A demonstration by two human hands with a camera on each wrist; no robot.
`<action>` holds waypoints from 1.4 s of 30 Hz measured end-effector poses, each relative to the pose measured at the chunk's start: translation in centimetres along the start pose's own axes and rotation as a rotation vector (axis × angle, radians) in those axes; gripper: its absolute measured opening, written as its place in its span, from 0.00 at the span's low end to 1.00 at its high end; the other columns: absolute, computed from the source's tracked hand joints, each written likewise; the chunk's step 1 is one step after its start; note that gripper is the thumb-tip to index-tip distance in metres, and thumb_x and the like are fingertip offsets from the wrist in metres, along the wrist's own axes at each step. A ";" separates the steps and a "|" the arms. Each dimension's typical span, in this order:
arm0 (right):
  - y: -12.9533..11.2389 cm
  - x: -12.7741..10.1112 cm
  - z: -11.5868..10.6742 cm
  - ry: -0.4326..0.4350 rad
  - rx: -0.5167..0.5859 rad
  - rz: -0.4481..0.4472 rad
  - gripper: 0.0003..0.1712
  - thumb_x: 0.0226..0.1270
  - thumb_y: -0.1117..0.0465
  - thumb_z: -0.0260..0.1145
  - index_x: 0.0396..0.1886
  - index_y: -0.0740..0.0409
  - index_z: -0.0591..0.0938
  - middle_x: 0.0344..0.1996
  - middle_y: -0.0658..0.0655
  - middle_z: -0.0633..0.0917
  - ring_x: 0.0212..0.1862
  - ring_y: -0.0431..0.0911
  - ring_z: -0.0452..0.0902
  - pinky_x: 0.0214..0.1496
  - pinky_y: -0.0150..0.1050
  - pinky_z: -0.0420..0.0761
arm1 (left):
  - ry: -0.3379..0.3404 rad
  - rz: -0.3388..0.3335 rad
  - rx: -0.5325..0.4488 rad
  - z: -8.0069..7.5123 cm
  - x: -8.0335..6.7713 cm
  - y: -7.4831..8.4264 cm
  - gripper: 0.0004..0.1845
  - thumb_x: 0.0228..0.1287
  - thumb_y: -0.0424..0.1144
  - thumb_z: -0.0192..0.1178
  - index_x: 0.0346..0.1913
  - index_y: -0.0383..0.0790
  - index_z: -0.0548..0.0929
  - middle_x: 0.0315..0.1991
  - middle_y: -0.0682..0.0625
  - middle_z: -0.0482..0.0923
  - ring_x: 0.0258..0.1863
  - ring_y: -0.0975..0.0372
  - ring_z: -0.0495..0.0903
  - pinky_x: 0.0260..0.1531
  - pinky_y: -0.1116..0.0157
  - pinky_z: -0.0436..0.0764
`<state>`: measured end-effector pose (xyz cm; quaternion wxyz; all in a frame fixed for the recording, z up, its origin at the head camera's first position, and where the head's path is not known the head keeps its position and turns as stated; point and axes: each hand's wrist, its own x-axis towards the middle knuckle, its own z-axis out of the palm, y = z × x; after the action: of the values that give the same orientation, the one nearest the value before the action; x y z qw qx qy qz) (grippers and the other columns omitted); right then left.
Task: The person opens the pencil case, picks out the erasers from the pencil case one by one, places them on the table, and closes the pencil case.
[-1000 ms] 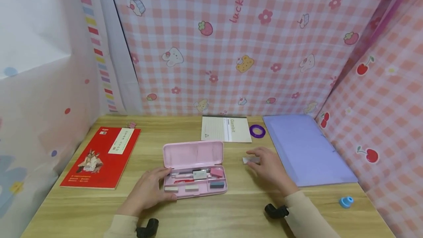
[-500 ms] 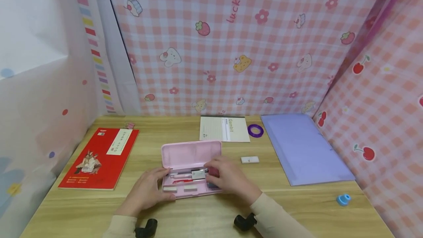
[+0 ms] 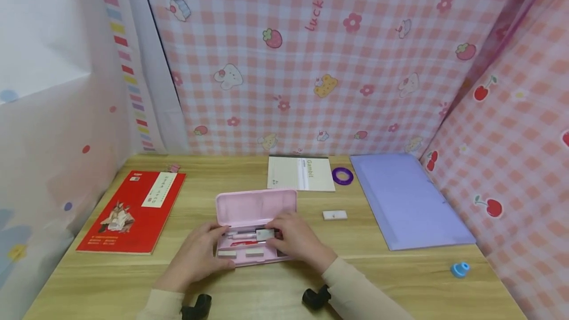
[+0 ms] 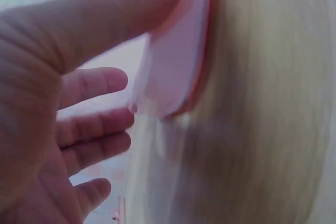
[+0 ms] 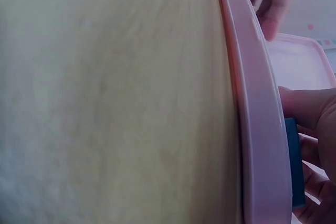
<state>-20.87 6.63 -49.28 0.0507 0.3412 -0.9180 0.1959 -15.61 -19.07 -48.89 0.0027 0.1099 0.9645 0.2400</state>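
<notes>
An open pink pencil case point(image 3: 257, 209) lies at the middle of the table, its lid raised at the back. My left hand point(image 3: 197, 251) holds its left end, thumb on the front rim and fingers at the back. In the left wrist view that thumb point(image 4: 105, 19) lies against the case wall. My right hand point(image 3: 299, 238) reaches into the right half, thumb and forefinger pinching a small white eraser point(image 3: 264, 234). Pens point(image 3: 242, 236) and two pale erasers point(image 3: 254, 252) lie inside. Beside the right fingers is a dark blue-green block point(image 5: 295, 163). The right compartment is mostly hidden.
A white eraser point(image 3: 334, 215) lies right of the case. Behind are a notepad point(image 3: 300, 174) and a purple tape roll point(image 3: 343, 176). A red book point(image 3: 129, 216) lies left, a lilac folder point(image 3: 409, 201) right, near a small blue cap-like piece point(image 3: 460, 269).
My right hand has let go of the white eraser on the table and moved left into the pencil case, to the other white eraser. The left hand stays on the case.
</notes>
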 end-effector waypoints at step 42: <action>9.5 -4.1 -6.7 0.167 0.193 0.260 0.07 0.67 0.65 0.64 0.39 0.53 0.86 0.37 0.48 0.83 0.34 0.40 0.75 0.34 0.36 0.77 | 0.028 0.156 -0.188 1.4 0.1 -0.3 0.16 0.39 0.43 0.79 0.34 0.51 0.86 0.39 0.63 0.75 0.42 0.65 0.71 0.46 0.59 0.75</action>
<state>-24.19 18.31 -47.19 0.0680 0.2053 -0.9238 0.3158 -15.68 -18.69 -50.22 -0.0193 0.1805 0.9262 0.3306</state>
